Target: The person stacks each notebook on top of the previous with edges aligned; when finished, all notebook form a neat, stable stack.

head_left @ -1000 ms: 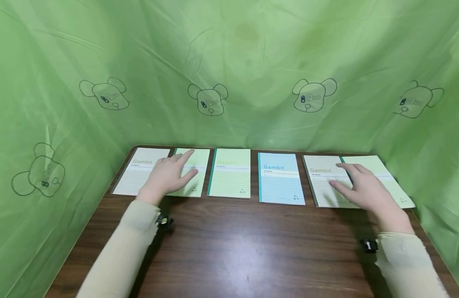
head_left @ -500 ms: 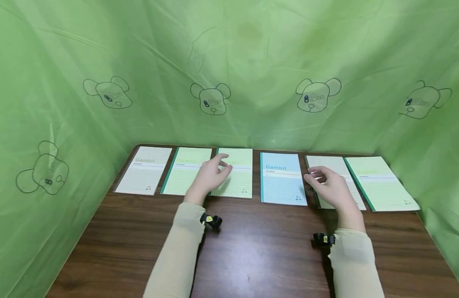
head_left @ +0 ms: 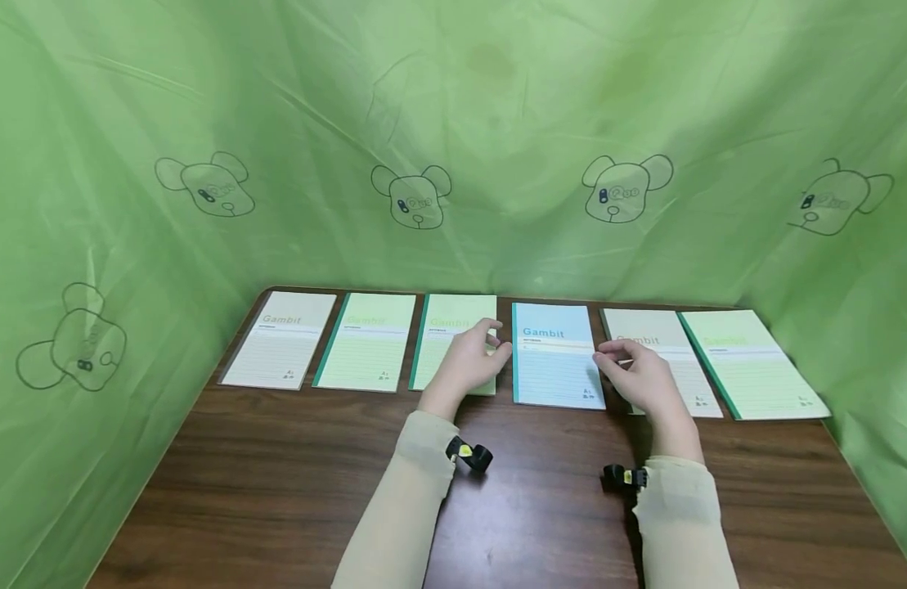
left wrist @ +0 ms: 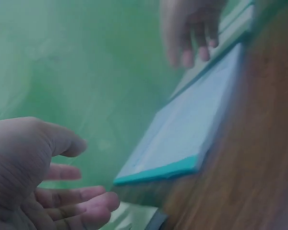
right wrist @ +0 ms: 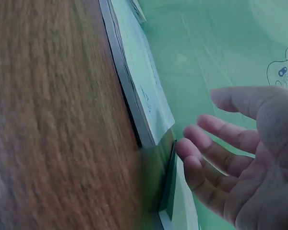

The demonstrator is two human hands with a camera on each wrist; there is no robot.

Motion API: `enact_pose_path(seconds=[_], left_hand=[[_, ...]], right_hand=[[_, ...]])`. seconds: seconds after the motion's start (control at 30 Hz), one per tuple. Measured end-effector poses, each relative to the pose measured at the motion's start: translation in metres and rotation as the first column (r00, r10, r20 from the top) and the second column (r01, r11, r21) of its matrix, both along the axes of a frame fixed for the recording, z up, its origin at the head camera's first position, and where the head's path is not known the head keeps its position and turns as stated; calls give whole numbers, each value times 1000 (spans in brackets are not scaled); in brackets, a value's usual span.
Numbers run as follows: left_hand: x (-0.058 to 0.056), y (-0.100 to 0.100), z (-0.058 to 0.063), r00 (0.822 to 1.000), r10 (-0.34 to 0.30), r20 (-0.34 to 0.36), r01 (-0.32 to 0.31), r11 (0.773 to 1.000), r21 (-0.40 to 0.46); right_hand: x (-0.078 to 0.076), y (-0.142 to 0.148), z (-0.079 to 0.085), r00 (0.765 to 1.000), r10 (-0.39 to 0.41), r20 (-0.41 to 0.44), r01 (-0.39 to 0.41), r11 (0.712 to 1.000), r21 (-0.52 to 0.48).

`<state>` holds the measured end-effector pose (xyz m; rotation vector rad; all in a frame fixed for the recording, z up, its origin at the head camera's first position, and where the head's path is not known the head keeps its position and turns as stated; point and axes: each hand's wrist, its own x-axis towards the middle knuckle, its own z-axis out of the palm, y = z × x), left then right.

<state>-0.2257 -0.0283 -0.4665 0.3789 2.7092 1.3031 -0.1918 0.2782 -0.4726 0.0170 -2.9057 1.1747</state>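
Note:
A blue "Gambit" notebook (head_left: 556, 368) with a teal spine lies flat between my two hands. My left hand (head_left: 464, 364) is over the green notebook (head_left: 442, 315) to its left, fingers loosely bent and thumb apart, beside the blue spine. On the other side, my right hand (head_left: 644, 380) hovers over a white notebook (head_left: 689, 372), fingertips right at the blue notebook's right edge in the head view. Both wrist views show relaxed fingers with nothing between them: the left hand (left wrist: 43, 177) near the teal spine, the right hand (right wrist: 230, 153) just off the blue notebook's edge (right wrist: 146, 91).
Further left in the row lie a white notebook (head_left: 280, 339) and a green notebook (head_left: 368, 343). Another green notebook (head_left: 751, 360) is at the far right. The dark wooden table (head_left: 276, 483) backs onto a green curtain (head_left: 490, 123) with bear-head drawings.
My left hand has moved right from the second notebook to the gap before the blue one. My right hand has moved left from the two right-hand notebooks to the blue notebook's edge.

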Motion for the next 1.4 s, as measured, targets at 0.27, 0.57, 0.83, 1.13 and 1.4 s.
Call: enact_pose_path(seconds=[0.27,0.57,0.83,1.13,1.4], left_hand=[[4,14,-4,998,-36,50,40,997,-65],[3,18,-16,995,-84,58,89,993,-84],[5,21,-13,994,-70,84,73,997,-40],[13,34,-6,989,39,144,-44,999,31],[16,42,-5,996,36,81,-37,999,3]], right_hand=[[-1,-1,-5,998,43,42,-44,998,35],[1,-13,2,993,46,110,-53,997,58],[4,-18,12,987,23,160,-33,998,61],[3,-19,11,984,9,180,-14,1000,27],[2,-20,8,981,-4,195,-1,1000,26]])
